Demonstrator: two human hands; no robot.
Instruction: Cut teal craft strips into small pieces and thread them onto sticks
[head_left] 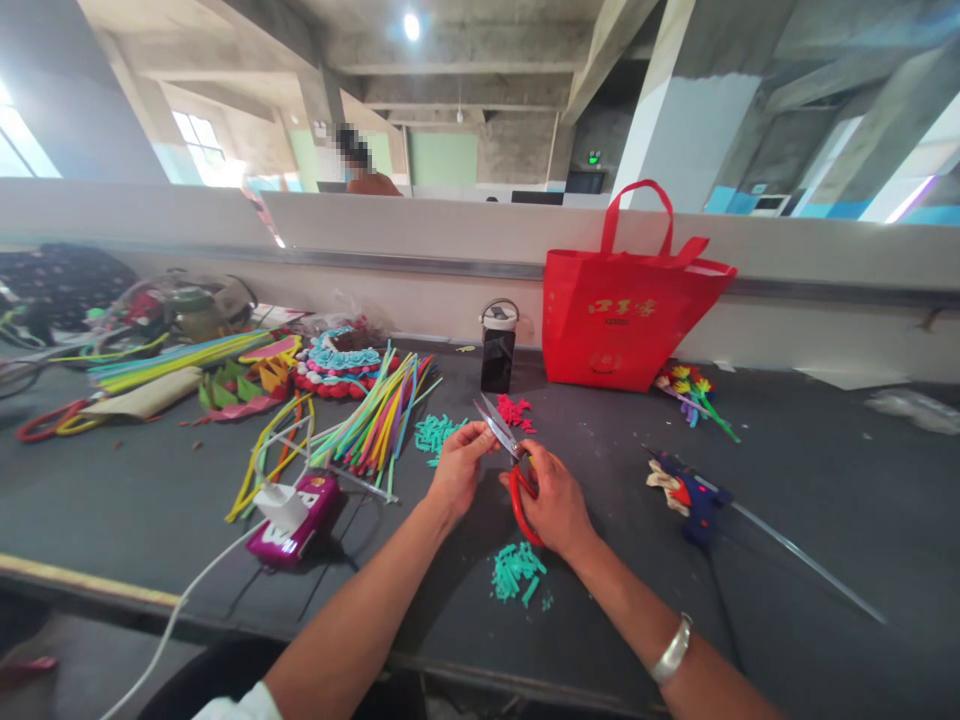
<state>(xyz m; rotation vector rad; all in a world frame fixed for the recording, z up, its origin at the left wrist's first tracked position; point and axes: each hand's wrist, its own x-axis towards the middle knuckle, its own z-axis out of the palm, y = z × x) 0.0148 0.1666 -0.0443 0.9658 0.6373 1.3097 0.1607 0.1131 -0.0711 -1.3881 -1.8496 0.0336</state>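
Scissors [504,440] are being clasped through the handles by the right hand [555,505], blades parted. Left hand [459,465] is being pinched shut beside the blades, contents too small to tell. The grip is being held above teal offcuts [516,572], seemingly so cuttings gather beneath.

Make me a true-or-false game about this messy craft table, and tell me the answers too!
1. The right hand holds scissors with red handles. True.
2. The tote bag is blue. False: it is red.
3. A pile of teal bits lies on the table close to the hands. True.
4. The black bottle lies on its side. False: it stands upright.
5. The left hand rests flat on the table. False: its fingertips are pinched together beside the scissor blades.
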